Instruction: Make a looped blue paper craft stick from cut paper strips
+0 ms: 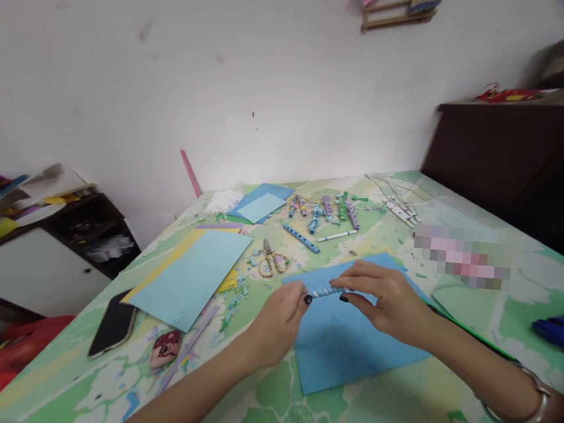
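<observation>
Both hands meet over a blue sheet of paper (pixel 348 351) on the table. Between them is a thin pale-blue rolled paper strip with white stripes (pixel 323 292). My left hand (pixel 279 321) is closed around its left end. The thumb and fingers of my right hand (pixel 378 294) pinch the other end. Above the sheet's far edge lie a blue paper tube with dark holes (pixel 301 238) and a white marker (pixel 337 236). Gold-handled scissors (pixel 273 262) rest to the left of the sheet.
Stacked light-blue paper (pixel 196 276), a black phone (pixel 114 325) and a dark-red small case (pixel 166 348) occupy the left side. Several paper figures (pixel 327 208) and markers (pixel 401 212) lie toward the wall. Paper scraps (pixel 236 300) are scattered about. A dark cabinet (pixel 512 147) borders the right.
</observation>
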`<move>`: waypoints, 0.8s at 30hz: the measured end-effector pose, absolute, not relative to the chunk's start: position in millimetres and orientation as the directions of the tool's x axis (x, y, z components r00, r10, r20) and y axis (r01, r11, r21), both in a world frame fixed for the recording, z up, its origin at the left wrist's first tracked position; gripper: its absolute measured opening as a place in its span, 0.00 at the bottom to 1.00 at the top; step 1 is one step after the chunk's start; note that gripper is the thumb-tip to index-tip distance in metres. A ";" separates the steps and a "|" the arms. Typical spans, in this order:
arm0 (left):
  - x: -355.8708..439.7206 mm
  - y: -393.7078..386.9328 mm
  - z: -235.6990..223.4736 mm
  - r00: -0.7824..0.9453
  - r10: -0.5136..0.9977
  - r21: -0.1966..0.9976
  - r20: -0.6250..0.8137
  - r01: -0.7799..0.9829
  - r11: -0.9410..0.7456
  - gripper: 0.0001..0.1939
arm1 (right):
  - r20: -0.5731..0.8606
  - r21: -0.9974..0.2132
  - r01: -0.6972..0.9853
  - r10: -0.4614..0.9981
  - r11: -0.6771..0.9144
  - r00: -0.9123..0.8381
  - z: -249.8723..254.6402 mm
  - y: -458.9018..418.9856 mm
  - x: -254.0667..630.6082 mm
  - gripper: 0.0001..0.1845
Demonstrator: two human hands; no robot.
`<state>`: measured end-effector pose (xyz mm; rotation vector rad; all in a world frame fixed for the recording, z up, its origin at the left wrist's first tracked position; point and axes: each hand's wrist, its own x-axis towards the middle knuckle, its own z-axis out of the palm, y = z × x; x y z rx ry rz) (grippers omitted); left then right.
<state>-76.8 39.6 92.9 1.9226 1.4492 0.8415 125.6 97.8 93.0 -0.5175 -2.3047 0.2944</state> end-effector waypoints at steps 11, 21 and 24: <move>-68.2 36.3 99.7 0.254 0.965 0.928 -0.072 0.370 -0.029 0.17 | 0.655 -0.031 0.381 0.307 0.924 -0.690 92.3 100.4 128.9 0.15; -45.2 17.9 95.2 0.567 0.787 0.716 -0.244 -0.442 0.540 0.24 | 0.636 0.159 0.371 0.193 0.915 -0.747 89.2 106.5 123.9 0.13; -42.5 14.7 97.3 0.634 0.725 0.487 -0.270 -0.559 0.671 0.26 | 0.640 0.147 0.355 0.185 0.923 -0.746 87.4 106.9 124.1 0.13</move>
